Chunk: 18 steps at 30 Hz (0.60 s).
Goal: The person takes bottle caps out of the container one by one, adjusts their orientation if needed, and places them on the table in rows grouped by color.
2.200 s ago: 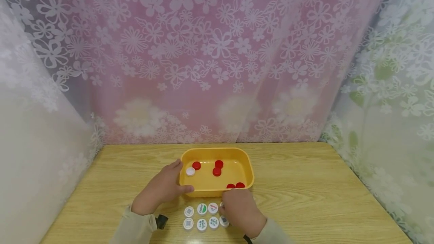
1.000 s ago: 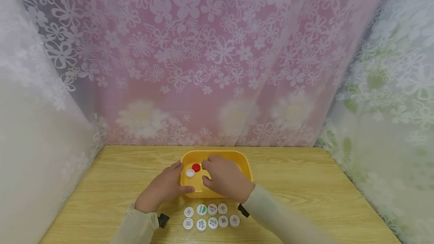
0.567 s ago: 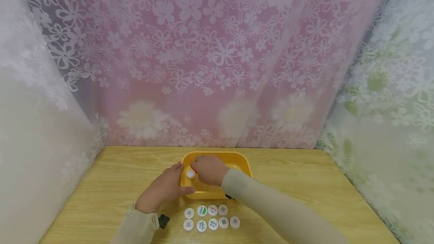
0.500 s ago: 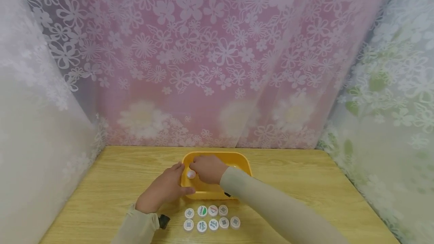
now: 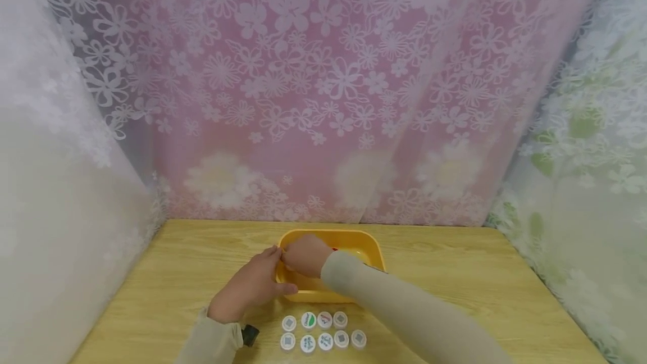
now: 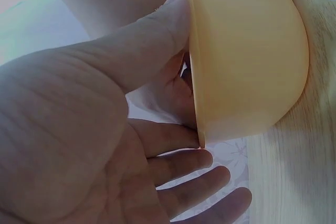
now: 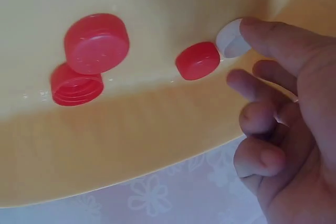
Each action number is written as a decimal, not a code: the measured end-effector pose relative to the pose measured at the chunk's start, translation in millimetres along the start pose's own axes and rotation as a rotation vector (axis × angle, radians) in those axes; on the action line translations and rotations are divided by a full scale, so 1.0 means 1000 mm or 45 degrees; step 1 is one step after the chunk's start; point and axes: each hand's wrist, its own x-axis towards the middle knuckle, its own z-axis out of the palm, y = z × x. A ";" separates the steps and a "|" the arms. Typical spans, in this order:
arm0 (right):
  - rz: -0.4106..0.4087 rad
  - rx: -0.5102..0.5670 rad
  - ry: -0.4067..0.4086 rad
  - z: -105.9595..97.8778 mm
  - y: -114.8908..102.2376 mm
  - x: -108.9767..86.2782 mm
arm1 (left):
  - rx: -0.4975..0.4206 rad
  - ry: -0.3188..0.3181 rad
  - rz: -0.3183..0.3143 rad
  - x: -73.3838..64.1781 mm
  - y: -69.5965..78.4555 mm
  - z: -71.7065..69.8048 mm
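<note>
A yellow plastic tub [image 5: 326, 297] stands on the wooden table. My left hand [image 5: 255, 282] is at its left front corner; in the left wrist view the thumb and index finger touch the tub's rim, the other fingers spread straight. My right hand [image 5: 305, 254] reaches inside, over the tub's left end. In the right wrist view its thumb touches a white bottle cap [image 7: 231, 41], with the other fingers loosely bent and apart from the cap. A red bottle cap [image 7: 198, 61] lies beside the white one. Two more red caps [image 7: 97, 44] lie farther along, one leaning on the other.
Several white caps [image 5: 308, 320] with printed tops lie in two rows on the table [image 5: 440, 274], in front of the tub. Flowered curtains [image 5: 343, 100] hang behind the table and on both sides. My right forearm crosses the tub's near rim.
My right hand has gone from the table beside the cap rows into the tub, then left to the white cap, now hidden in the head view. The left hand has stayed at the rim.
</note>
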 end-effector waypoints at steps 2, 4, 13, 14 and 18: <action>0.003 -0.023 0.005 -0.001 0.000 0.001 | -0.001 -0.002 -0.003 0.000 0.001 0.000; 0.009 -0.025 -0.012 -0.003 0.000 0.002 | -0.008 -0.004 -0.010 -0.001 0.001 -0.001; 0.021 0.135 -0.074 0.002 0.001 0.010 | -0.001 -0.006 -0.032 0.001 0.000 -0.001; 0.019 0.162 -0.076 0.004 0.002 0.010 | 0.004 -0.003 -0.035 0.002 0.000 -0.001; -0.011 0.233 -0.071 0.008 0.004 0.010 | 0.010 -0.005 -0.049 0.002 0.000 -0.001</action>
